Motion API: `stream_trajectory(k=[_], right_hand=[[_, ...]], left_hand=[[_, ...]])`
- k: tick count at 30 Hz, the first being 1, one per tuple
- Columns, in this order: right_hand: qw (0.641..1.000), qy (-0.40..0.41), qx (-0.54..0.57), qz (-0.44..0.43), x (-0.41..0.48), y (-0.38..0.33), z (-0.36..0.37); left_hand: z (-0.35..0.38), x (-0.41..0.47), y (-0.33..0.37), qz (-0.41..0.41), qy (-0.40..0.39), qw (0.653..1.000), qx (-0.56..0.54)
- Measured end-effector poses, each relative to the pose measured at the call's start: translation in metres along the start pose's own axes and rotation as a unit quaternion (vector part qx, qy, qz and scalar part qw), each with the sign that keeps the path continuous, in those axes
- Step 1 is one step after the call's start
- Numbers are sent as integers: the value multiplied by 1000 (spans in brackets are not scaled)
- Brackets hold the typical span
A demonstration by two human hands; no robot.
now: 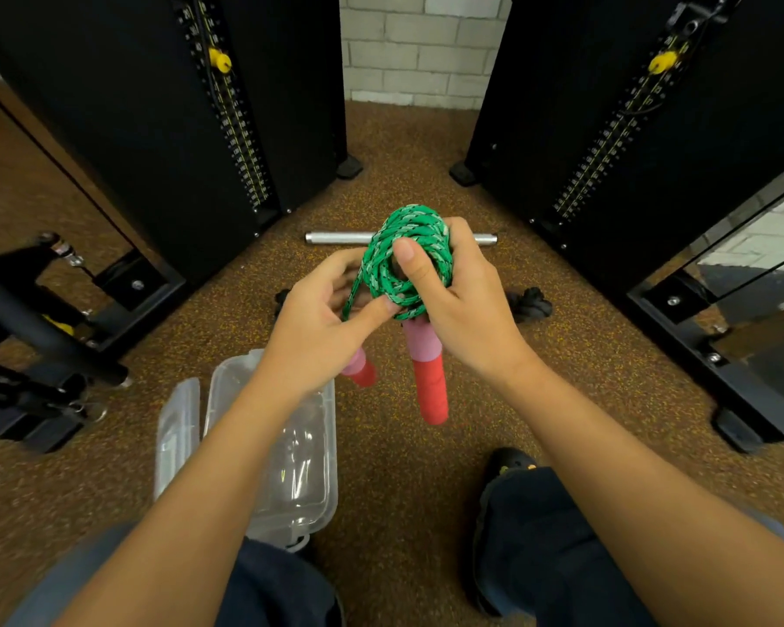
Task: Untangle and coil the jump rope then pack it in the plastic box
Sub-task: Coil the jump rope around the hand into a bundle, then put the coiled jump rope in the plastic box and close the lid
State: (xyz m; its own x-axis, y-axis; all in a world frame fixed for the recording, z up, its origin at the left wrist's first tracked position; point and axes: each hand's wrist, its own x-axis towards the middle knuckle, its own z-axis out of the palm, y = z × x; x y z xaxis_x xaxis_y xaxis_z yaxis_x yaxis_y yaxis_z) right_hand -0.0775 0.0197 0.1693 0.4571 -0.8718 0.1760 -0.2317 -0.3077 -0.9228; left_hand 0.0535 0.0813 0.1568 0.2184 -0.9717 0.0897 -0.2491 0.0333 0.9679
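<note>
The green jump rope [415, 233] is wound into a tight coil, held in the air at the middle of the view. My right hand [462, 305] grips the coil, thumb across its front. My left hand [322, 319] pinches a loose strand at the coil's lower left. Two red and pink handles hang below: one [428, 377] under the coil, the other [359, 368] partly hidden behind my left hand. The clear plastic box [311, 472] stands open on the floor below my left forearm, its lid [177, 436] lying to its left.
Two black weight-stack towers [209, 119] [630, 119] stand left and right. A silver bar [336, 238] lies on the speckled brown floor behind the rope. A black rope attachment [532, 303] lies at the right. My shoe [510, 468] and dark trouser legs are at the bottom.
</note>
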Motion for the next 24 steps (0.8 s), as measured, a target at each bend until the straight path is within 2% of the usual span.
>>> stream_trajectory(k=[6, 11, 17, 22, 24], right_hand=[[1000, -19, 17, -13, -7, -10, 14], [995, -60, 70, -42, 1, -45, 34], [978, -138, 154, -33, 11, -76, 47], [960, -191, 204, -12, 19, -95, 64], [952, -212, 221, -5, 20, -102, 70]], left_hand=[[-21, -13, -1, -26, -33, 999, 24], [-55, -31, 15, -48, -23, 999, -11], [-80, -52, 28, -21, -39, 993, -106], [-85, -72, 25, -52, 3, 998, -19], [-85, -86, 14, -70, 13, 997, -27]])
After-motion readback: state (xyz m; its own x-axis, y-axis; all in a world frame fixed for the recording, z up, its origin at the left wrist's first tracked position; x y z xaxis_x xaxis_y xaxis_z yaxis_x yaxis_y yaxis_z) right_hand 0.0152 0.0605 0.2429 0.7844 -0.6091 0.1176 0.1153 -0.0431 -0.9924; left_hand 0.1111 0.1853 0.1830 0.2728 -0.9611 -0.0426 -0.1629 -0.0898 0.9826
